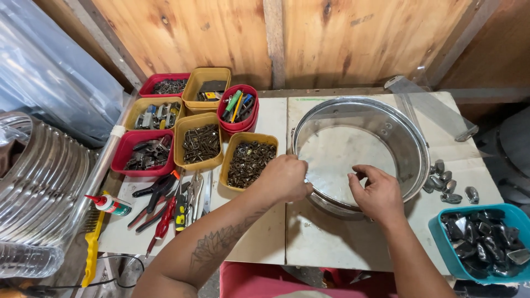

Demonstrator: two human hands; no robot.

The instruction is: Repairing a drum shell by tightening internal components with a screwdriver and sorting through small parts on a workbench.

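Hands (331,185) on metal drum shell (411,138) rim, fingers curled.

Bright, even daylight, soft shadows, sharp focus, slight wide-angle bending at edges.

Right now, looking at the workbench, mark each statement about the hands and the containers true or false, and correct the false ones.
1. The left hand grips the metal hoop at its near-left rim. True.
2. The right hand rests in the teal tub. False: it is at the hoop's near rim.
3. The yellow brush lies inside the hoop. False: it lies at the bench's left edge.
4. Loose metal lugs lie right of the hoop. True.
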